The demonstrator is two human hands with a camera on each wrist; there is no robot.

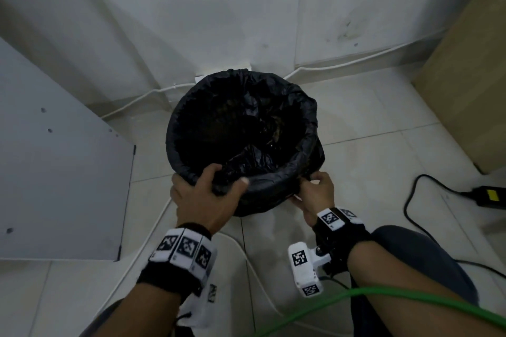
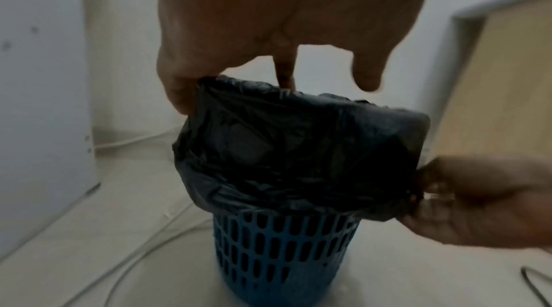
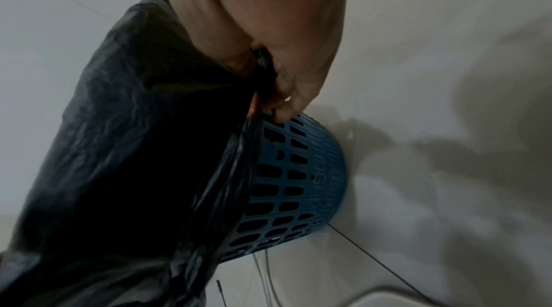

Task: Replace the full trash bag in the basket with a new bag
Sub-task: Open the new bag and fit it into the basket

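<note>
Nearest my head camera: both forearms with tagged wrist bands, a green cable (image 1: 427, 295) crossing the right one.

Surface: pale tiled floor (image 1: 369, 123), in a corner of white walls (image 1: 191, 8). The basket (image 2: 280, 253), blue with slotted sides, stands upright on the floor close to that corner.

Around the basket: a grey panel (image 1: 54, 172) stands to its left, a brown box (image 1: 471, 90) well to its right, a black adapter (image 1: 492, 197) with its lead on the floor to the right, and white cables run along the wall foot behind it. Bare tile lies between basket and box, and on the near side toward my knees.

The black bag (image 1: 241, 128) lines the basket, its top folded out over the rim and hanging partway down the sides. The mouth is open; the contents are too dark to make out.

Left hand (image 1: 202, 197): at the near-left rim, fingers curled over the edge into the mouth, thumb on the outside, gripping the folded plastic.

Right hand (image 1: 315, 194): at the near-right rim, lower on the outside, fingers and thumb pinching a gathered bunch of the overhang against the basket wall.
</note>
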